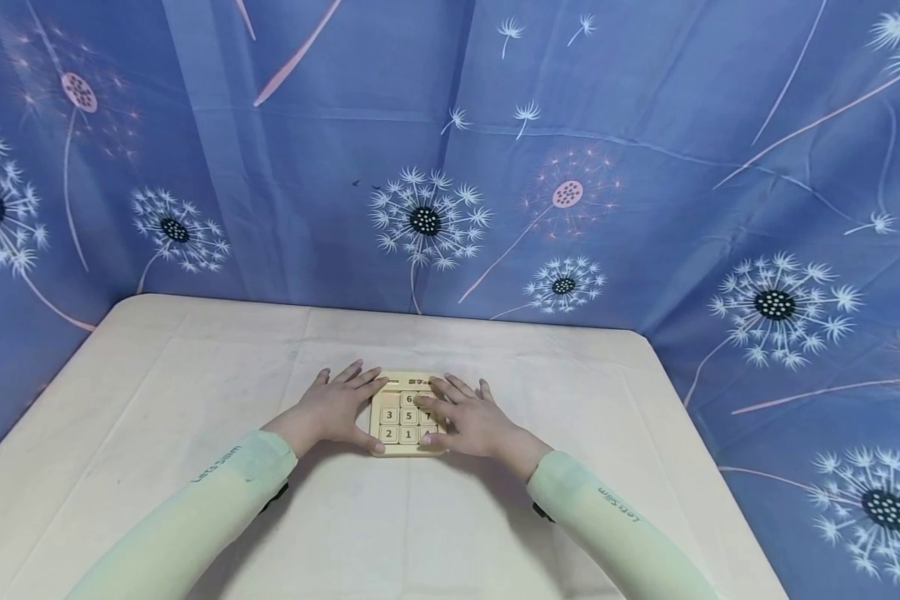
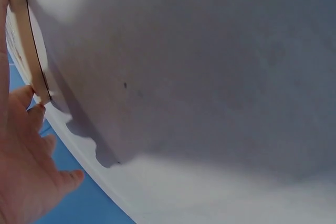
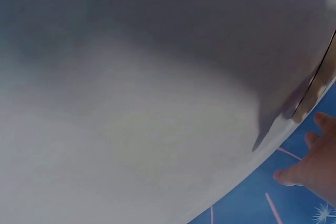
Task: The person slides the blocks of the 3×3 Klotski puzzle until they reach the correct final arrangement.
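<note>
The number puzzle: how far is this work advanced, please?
Done: numbered tiles sit in the frame, the top-left cell empty. In hand: the left hand touches the frame's left side; the right hand covers part of the right column. Remaining: perhaps ordering, since 2 stands before 1 in the bottom row.

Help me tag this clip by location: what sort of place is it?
Probably a small curtained-off tabletop area indoors, though the wider room is out of view. Blue dandelion-print fabric hangs behind and along both sides of a pale table, where someone handles a number-tile puzzle.
</note>
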Tool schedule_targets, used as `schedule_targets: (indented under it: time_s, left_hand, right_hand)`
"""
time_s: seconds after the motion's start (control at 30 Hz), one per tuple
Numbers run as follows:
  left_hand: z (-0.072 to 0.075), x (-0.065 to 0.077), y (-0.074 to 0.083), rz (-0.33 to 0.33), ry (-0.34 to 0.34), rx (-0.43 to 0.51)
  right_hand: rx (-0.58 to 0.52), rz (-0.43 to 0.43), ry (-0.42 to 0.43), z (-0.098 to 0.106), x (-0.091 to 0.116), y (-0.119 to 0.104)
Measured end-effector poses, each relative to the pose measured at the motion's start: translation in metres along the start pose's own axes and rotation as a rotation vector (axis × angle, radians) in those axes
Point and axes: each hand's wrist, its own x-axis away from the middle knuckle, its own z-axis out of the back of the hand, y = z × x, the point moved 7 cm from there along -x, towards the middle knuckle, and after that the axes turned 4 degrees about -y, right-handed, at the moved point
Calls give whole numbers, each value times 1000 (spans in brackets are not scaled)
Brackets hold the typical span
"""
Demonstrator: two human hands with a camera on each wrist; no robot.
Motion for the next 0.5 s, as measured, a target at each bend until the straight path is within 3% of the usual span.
schedule_targets:
  time_s: [0.5]
  left_hand:
    - [0, 2, 0, -12, 5, -25]
  right_hand:
    - [5, -17, -39, -1, 0, -2]
